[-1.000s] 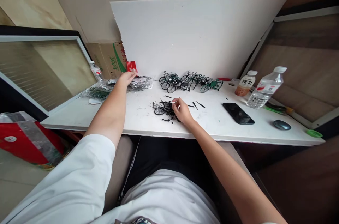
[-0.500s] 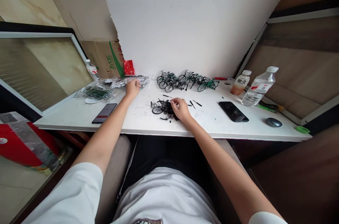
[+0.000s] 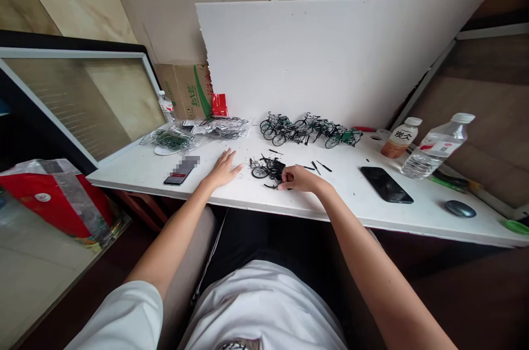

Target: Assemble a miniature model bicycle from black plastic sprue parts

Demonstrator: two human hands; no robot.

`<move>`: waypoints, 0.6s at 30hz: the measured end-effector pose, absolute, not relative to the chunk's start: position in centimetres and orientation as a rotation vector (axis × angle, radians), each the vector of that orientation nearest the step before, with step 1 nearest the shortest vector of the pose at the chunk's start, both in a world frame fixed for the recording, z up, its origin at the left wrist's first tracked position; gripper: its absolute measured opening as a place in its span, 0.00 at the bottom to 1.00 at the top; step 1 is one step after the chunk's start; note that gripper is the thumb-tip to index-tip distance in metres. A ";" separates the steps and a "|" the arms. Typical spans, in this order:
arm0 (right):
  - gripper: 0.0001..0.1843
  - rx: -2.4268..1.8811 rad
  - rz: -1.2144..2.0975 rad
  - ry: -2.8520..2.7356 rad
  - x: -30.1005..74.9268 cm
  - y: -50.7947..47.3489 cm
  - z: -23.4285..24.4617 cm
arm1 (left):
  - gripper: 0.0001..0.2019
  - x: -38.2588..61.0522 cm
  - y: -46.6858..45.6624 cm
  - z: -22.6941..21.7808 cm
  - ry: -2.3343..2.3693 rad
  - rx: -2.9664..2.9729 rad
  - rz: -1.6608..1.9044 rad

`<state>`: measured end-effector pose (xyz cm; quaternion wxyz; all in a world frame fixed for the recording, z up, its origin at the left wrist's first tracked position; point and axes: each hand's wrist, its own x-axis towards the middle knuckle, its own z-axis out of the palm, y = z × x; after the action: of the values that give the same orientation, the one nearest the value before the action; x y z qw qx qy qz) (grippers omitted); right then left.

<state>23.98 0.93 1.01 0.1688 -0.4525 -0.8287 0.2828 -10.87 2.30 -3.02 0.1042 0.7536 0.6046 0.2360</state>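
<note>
At centre frame the right hand's (image 3: 300,178) grip curls at black bicycle parts (image 3: 270,169), pinching or not I can't tell, seemingly choosing a piece, so next calling for delicate fingertips; left of them, the left hand (image 3: 223,170) lies spread on the table (image 3: 248,193), model bicycles (image 3: 287,134) beyond.

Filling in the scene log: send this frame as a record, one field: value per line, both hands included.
left hand: fingers spread, palm down at the white table, left of the black bicycle parts
right hand: fingers curled at the parts' right side; grip unclear
back: miniature bicycles, before the white board
left side: clear plastic bags, smartphone
right side: black smartphone, computer mouse, drink bottle, water bottle
</note>
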 end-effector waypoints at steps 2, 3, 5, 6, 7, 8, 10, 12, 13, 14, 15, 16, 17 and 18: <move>0.12 -1.300 0.746 -2.299 23.7 1.1 0.5 | 0.44 -11.1 2.5 -3.5 1.757 2.174 0.624; 0.11 -1.305 0.693 -2.271 23.6 1.2 0.2 | 0.45 -10.9 2.5 -3.7 1.754 2.167 0.593; 0.08 -1.318 0.573 -2.224 23.4 1.4 -0.4 | 0.46 -10.3 2.4 -3.9 1.738 2.174 0.538; 0.07 -1.326 0.518 -2.203 23.3 1.5 -0.7 | 0.48 -9.9 2.1 -3.9 1.718 2.179 0.515; 0.07 -1.333 0.475 -2.184 23.3 1.6 -1.0 | 0.49 -9.3 1.9 -3.9 1.696 2.185 0.500; 0.06 -1.337 0.446 -2.167 23.3 1.7 -1.3 | 0.50 -8.8 1.6 -3.9 1.668 2.197 0.493; 0.08 -1.318 0.423 -2.138 23.3 1.9 -1.8 | 0.52 -7.7 1.1 -4.0 1.620 2.216 0.495; 0.11 -1.290 0.421 -2.095 23.3 2.1 -2.2 | 0.50 -7.0 1.0 -4.0 1.608 2.200 0.541; 0.13 -1.284 0.421 -2.063 23.4 2.2 -2.3 | 0.48 -6.8 1.3 -3.9 1.614 2.192 0.577; 0.14 -1.286 0.417 -2.025 23.4 2.2 -2.4 | 0.45 -6.7 1.7 -3.8 1.623 2.189 0.624; 0.15 -1.294 0.411 -1.985 23.4 2.3 -2.5 | 0.43 -6.8 2.3 -3.7 1.630 2.194 0.679; 0.16 -1.305 0.407 -1.950 23.4 2.3 -2.5 | 0.41 -6.9 3.1 -3.5 1.639 2.204 0.740; 0.16 -1.314 0.403 -1.924 23.3 2.3 -2.5 | 0.38 -7.1 4.1 -3.3 1.639 2.216 0.811; 0.16 -1.318 0.402 -1.911 23.3 2.3 -2.6 | 0.36 -7.3 5.2 -3.0 1.624 2.223 0.866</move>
<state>23.25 2.35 -2.56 0.3825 -0.5170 -0.7494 0.1577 -7.32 5.23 -3.00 0.1277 0.7640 0.5581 0.2976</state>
